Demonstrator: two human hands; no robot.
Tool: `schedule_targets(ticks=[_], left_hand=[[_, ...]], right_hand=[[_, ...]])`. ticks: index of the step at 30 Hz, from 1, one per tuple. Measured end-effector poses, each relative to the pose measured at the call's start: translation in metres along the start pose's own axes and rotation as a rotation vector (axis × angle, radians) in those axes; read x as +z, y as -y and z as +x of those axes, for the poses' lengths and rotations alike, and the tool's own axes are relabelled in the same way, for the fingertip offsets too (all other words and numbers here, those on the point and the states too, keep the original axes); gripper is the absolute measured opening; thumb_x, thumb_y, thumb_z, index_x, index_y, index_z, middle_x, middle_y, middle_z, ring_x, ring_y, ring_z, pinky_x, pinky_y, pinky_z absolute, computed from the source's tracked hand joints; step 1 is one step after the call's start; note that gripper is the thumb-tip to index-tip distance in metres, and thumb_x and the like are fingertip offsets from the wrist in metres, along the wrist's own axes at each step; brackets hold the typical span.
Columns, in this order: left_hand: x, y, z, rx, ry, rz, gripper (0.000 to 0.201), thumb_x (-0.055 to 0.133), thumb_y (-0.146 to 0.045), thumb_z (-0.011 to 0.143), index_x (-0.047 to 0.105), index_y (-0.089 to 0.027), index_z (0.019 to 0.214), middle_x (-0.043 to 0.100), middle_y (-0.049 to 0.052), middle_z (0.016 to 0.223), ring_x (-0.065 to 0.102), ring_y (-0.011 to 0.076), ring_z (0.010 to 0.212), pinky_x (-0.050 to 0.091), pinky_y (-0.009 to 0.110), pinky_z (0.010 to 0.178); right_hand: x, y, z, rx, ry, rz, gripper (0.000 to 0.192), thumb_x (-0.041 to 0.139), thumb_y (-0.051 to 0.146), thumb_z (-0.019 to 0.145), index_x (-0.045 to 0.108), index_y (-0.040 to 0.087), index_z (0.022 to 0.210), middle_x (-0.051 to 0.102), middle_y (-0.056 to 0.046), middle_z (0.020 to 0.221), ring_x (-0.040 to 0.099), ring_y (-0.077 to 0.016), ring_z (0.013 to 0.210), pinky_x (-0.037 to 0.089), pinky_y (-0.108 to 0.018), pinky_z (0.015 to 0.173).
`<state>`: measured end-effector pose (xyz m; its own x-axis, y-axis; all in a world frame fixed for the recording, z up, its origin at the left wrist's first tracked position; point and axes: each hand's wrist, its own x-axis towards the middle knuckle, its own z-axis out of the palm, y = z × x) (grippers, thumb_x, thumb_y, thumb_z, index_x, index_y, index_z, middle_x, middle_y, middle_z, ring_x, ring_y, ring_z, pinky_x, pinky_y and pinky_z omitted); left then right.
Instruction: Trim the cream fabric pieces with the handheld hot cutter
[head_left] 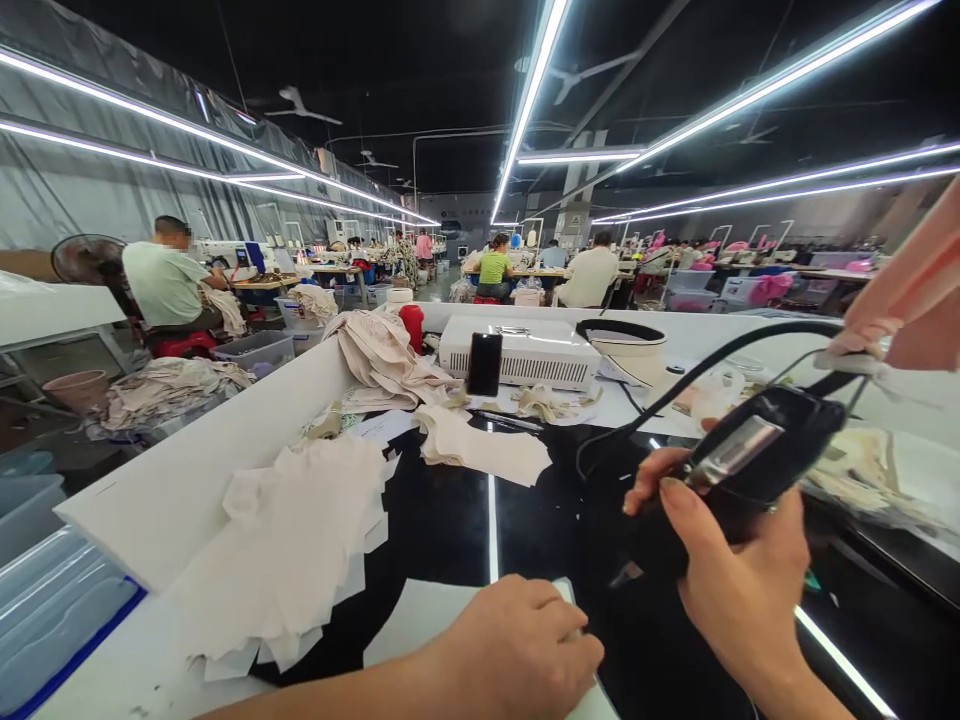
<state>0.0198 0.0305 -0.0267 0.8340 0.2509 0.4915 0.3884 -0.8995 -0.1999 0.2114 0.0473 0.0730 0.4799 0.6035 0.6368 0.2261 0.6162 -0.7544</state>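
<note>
My right hand (739, 570) is wrapped around a black corded tool (765, 450) with a shiny metal strip on its side, raised and tilted above the dark glossy tabletop (442, 530). What kind of tool it is I cannot make out. A thick black cord (712, 365) arches near it. My left hand (525, 635) rests with curled fingers on a white sheet or board (420, 615) at the front; whatever is under its fingers is hidden. To its left spreads a pile of cream fabric pieces (300, 530). More cut pieces (487, 450) lie beyond my hands.
A white vented box (517, 350) stands at the back with a phone (485, 364) upright before it. Crumpled fabric (382, 355) is heaped to its left, a white-and-black tub (630, 355) sits to its right. Pink cloth (919, 285) hangs at right. Low white walls border the table.
</note>
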Motion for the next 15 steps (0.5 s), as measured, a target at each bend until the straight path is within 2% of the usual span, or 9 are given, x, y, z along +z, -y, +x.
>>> schedule_targets(ticks=[5,9,11,15], left_hand=[[-0.008,-0.008,-0.007,-0.032,-0.026,0.009,0.008,0.066,-0.018,0.109,0.069,-0.015,0.102,0.078,0.008,0.103,0.077,0.0196,0.093,0.057,0.027,0.071],[-0.018,-0.011,-0.008,-0.076,-0.224,-0.038,0.015,0.058,-0.016,0.113,0.071,-0.013,0.106,0.080,0.009,0.111,0.076,0.0196,0.097,0.060,0.030,0.075],[-0.023,-0.011,-0.006,-0.091,-0.283,-0.049,0.019,0.056,-0.017,0.115,0.072,-0.013,0.106,0.082,0.007,0.113,0.076,0.0191,0.098,0.060,0.030,0.077],[-0.027,-0.009,-0.006,-0.104,-0.273,-0.065,0.022,0.055,-0.022,0.117,0.073,-0.014,0.108,0.083,0.006,0.115,0.077,0.0194,0.101,0.061,0.030,0.078]], right_hand=[[0.011,-0.014,-0.007,0.088,0.105,0.227,0.035,0.091,0.044,0.091,0.063,0.031,0.105,0.073,0.003,0.091,0.067,-0.0158,0.064,0.060,-0.032,0.057],[0.018,-0.018,-0.008,0.104,0.152,0.320,0.035,0.090,0.043,0.093,0.065,0.031,0.114,0.072,0.005,0.088,0.067,-0.0142,0.065,0.061,-0.029,0.059],[0.020,-0.019,-0.009,0.110,0.168,0.343,0.035,0.089,0.043,0.094,0.066,0.031,0.118,0.072,0.004,0.088,0.067,-0.0143,0.064,0.061,-0.029,0.058],[0.023,-0.018,-0.012,0.117,0.200,0.388,0.037,0.088,0.042,0.095,0.067,0.032,0.123,0.072,0.005,0.087,0.067,-0.0142,0.063,0.062,-0.029,0.057]])
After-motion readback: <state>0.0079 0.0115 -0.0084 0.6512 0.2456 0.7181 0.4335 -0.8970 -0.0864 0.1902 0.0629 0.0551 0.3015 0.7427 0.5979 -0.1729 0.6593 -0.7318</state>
